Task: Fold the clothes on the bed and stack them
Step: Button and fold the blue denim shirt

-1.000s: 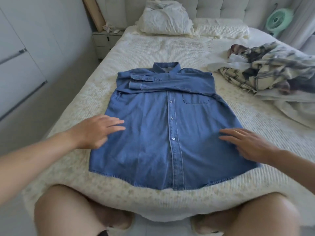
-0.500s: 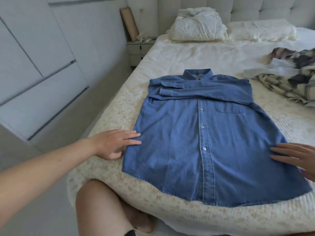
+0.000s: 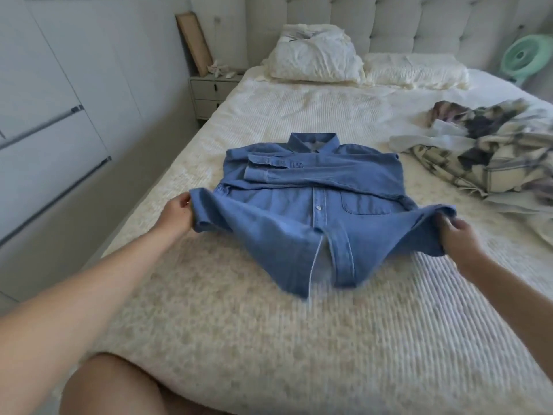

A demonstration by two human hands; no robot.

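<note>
Gripping the denim shirt's (image 3: 311,217) hem corners — left hand (image 3: 176,215), right hand (image 3: 456,235) — both are lifting it; the collar lies far, straight ahead.

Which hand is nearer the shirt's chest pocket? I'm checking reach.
Right. The right hand grips the denim shirt hem just beside the chest pocket; the left hand grips the far edge, across the placket.

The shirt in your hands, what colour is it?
Blue denim shirt, seen clearly in the head view.
</note>
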